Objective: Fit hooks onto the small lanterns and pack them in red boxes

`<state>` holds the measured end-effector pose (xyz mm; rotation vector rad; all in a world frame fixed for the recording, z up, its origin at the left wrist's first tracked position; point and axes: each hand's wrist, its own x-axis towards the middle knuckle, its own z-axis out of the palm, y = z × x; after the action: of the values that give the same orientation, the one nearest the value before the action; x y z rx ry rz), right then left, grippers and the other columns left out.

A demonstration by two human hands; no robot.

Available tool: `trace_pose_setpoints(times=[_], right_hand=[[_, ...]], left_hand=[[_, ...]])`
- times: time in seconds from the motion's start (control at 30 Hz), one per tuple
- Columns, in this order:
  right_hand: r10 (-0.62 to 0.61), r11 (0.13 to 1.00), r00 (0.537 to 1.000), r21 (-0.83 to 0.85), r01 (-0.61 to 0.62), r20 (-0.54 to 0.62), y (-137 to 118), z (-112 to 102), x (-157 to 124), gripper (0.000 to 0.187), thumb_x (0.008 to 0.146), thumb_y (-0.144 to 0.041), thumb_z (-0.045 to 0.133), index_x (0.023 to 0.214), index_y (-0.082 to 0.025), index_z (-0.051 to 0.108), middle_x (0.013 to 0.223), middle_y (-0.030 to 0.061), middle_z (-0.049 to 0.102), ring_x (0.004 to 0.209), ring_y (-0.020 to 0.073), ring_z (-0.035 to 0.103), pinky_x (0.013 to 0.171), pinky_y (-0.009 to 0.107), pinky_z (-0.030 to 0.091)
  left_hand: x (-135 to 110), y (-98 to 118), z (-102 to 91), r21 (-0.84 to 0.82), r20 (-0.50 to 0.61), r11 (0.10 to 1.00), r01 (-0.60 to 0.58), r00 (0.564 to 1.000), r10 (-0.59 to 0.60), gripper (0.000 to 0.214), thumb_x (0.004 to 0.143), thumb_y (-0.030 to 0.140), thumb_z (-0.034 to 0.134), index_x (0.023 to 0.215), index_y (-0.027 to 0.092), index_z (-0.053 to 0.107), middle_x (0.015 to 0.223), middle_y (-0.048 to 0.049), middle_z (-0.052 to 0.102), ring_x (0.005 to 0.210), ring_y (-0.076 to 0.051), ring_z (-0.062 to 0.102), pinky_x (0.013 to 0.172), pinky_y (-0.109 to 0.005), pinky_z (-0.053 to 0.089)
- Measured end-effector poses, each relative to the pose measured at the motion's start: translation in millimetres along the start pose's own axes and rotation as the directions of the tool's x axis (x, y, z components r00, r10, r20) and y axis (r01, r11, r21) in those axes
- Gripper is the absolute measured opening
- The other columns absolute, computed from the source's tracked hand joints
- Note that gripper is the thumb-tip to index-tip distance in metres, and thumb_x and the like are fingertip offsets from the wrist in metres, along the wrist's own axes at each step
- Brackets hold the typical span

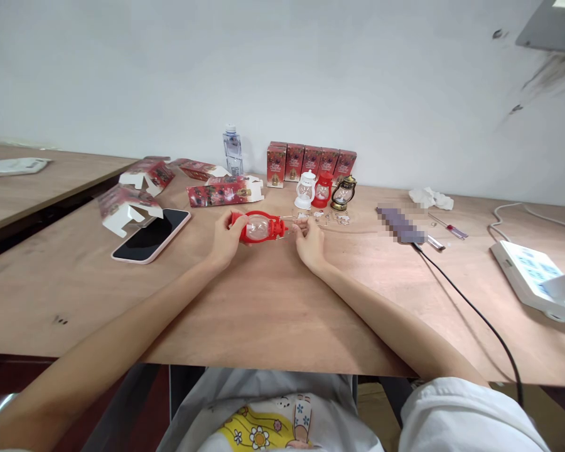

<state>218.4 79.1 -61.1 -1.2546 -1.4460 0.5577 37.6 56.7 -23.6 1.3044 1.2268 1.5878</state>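
Observation:
My left hand (226, 237) is wrapped round the base of a small red toy lantern (258, 227) with a clear globe. The lantern lies on its side, its top pointing right. At that top end, my right hand (309, 242) pinches a thin wire handle (288, 218); where the wire's ends sit on the lantern is too small to make out. Several loose bent wire pieces (343, 220) lie just beyond my right hand. Behind them stand a white lantern (304, 190), another red lantern (322, 190) and a bronze-coloured lantern (343, 193), all upright.
Red printed boxes (294, 163) stand in a row by the wall, beside a water bottle (233, 150). Opened boxes (223, 191) and a phone (151, 235) lie left. Rightward are a blurred-out cabled device (400, 225), a screwdriver (454, 231), crumpled tissue (430, 198) and a power strip (532, 273).

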Motion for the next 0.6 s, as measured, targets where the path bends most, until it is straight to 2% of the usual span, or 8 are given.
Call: trace_pose_setpoints(times=[0.1,0.2,0.3,0.37,0.43,0.47,0.5,0.6], right_hand=[[-0.121,0.986,0.992,-0.116,0.117,-0.034,-4.6,-1.9,-4.6,0.009,0.087,-0.027,0.047,0.087,-0.021,0.054,0.081,0.0043,0.065,0.072,0.0184,0.058,0.072,0.033,0.044],[-0.344,0.916,0.939,-0.216,0.337,0.007,-10.7,-2.7,-12.1,0.014,0.09,-0.029,0.045,0.089,-0.02,0.056,0.085,0.0067,0.065,0.079,0.0205,0.057,0.078,0.035,0.041],[-0.52,0.801,0.829,-0.22,0.556,0.204,-16.5,-2.9,-19.8,0.021,0.093,-0.03,0.042,0.093,-0.02,0.06,0.083,0.0068,0.066,0.08,0.0202,0.056,0.078,0.035,0.039],[-0.594,0.719,0.724,-0.172,0.674,0.351,-20.1,-3.2,-24.3,0.023,0.094,-0.031,0.042,0.1,-0.022,0.062,0.087,0.0064,0.066,0.081,0.0196,0.056,0.079,0.035,0.04],[-0.641,0.675,0.661,-0.122,0.727,0.392,-23.2,-3.7,-28.0,0.027,0.094,-0.032,0.043,0.113,-0.024,0.059,0.1,0.0074,0.065,0.09,0.02,0.057,0.083,0.036,0.041],[-0.652,0.681,0.668,-0.109,0.724,0.358,-24.3,-4.0,-29.2,0.03,0.093,-0.032,0.044,0.119,-0.024,0.056,0.108,0.0085,0.063,0.097,0.021,0.056,0.087,0.038,0.041],[-0.651,0.706,0.7,-0.103,0.7,0.294,-24.8,-4.2,-29.8,0.034,0.092,-0.032,0.045,0.125,-0.024,0.051,0.115,0.01,0.06,0.105,0.0223,0.054,0.091,0.039,0.041],[-0.548,0.832,0.833,-0.055,0.552,0.075,-22.6,-3.4,-27.3,0.046,0.088,-0.035,0.051,0.132,-0.022,0.041,0.129,0.014,0.048,0.123,0.025,0.045,0.099,0.043,0.04]], left_hand=[[7.2,-1.9,-5.3,0.048,-0.088,0.997,-0.062,0.994,0.066,0.013,0.07,0.029,0.056,0.074,0.019,0.051,0.074,0.0008,0.049,0.06,-0.01,0.048,0.039,-0.015,0.043],[11.4,-4.5,-9.6,0.115,-0.183,0.987,-0.117,0.974,0.137,0.012,0.071,0.028,0.056,0.076,0.019,0.051,0.077,0.0003,0.05,0.067,-0.011,0.049,0.045,-0.016,0.044],[11.6,-7.7,-9.3,0.142,-0.234,0.982,-0.127,0.959,0.158,0.011,0.071,0.027,0.057,0.075,0.019,0.05,0.077,0.0001,0.052,0.07,-0.012,0.05,0.051,-0.018,0.046],[10.3,-9.3,-6.8,0.067,-0.226,0.996,-0.065,0.971,0.079,0.012,0.072,0.029,0.056,0.076,0.02,0.049,0.077,0.0002,0.053,0.069,-0.013,0.052,0.051,-0.02,0.047],[8.5,-9.9,-3.7,-0.058,-0.166,0.998,0.026,0.985,-0.035,0.015,0.074,0.034,0.054,0.079,0.02,0.048,0.079,-0.0002,0.054,0.068,-0.013,0.055,0.049,-0.022,0.048],[7.4,-9.9,-2.2,-0.11,-0.126,0.992,0.063,0.989,-0.077,0.017,0.075,0.036,0.053,0.08,0.02,0.048,0.081,-0.0007,0.056,0.068,-0.014,0.056,0.049,-0.024,0.049],[5.9,-9.6,-0.7,-0.149,-0.085,0.985,0.091,0.991,-0.105,0.019,0.075,0.037,0.052,0.081,0.02,0.049,0.083,-0.0015,0.057,0.069,-0.015,0.057,0.049,-0.025,0.05],[-1.3,-8.8,4.3,-0.22,0.02,0.962,0.161,0.987,-0.161,0.024,0.076,0.041,0.051,0.083,0.017,0.05,0.086,-0.0042,0.06,0.072,-0.016,0.06,0.051,-0.027,0.052]])
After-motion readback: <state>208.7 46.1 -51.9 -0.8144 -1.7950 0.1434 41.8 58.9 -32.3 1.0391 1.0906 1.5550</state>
